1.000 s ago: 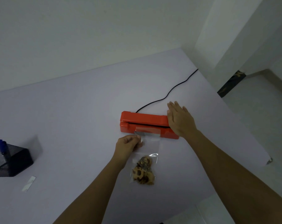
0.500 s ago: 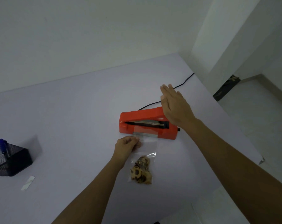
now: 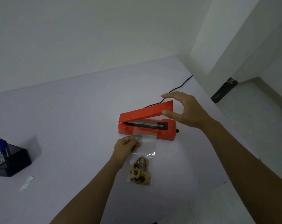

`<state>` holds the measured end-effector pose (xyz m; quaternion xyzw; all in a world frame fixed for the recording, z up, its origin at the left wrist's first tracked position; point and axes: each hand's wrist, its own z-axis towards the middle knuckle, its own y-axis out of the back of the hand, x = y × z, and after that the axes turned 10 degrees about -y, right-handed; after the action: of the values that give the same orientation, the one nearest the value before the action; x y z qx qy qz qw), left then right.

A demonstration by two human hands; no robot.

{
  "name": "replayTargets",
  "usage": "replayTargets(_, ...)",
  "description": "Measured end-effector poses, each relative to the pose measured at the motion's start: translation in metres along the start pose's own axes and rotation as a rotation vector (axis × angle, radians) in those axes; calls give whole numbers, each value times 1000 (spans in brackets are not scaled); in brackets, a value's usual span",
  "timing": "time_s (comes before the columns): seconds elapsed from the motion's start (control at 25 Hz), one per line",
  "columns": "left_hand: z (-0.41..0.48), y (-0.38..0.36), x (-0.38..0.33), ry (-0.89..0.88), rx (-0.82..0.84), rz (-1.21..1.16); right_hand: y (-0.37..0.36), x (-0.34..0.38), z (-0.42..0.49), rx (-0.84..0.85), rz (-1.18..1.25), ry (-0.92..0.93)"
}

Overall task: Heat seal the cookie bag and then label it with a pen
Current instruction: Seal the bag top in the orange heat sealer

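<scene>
So my left hand (image 3: 125,147) pinches the left edge of the cookie bag (image 3: 144,147), thumb and curled fingers closed on the clear film just below its mouth. The bag lies flat on the table (image 3: 72,126), its mouth up against the front of the red heat sealer (image 3: 166,135), and the cookies (image 3: 139,172) are bunched at the end nearest me.

My right hand (image 3: 187,111) hovers at the free end of the sealer's lid (image 3: 146,111), which stands raised at a slant, hinged on the left. My fingers are relaxed and spread, fingers above the lid's tip and thumb at its edge. I cannot tell whether the thumb touches it. Both forearms reach in from below, the right one crossing above the table's right edge.

A black cord (image 3: 180,87) runs from behind the sealer toward the far right corner. Well to the left stands a black mesh holder (image 3: 12,162) with a blue pen (image 3: 2,146) in it, and a small white strip (image 3: 26,183) lies just in front of that. Bare tabletop lies between holder and sealer. The right edge runs close by the sealer.
</scene>
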<state>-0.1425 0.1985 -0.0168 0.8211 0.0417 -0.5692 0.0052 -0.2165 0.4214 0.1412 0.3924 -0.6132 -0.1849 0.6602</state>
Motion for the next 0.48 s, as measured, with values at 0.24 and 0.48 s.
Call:
replayTargets(0.24,1,0,0,-9,2,-7,4,1,4,-74,33,-11)
replayTargets(0.48,-1,-2,-3,-16,10,10,7,57,29,-58,91,168)
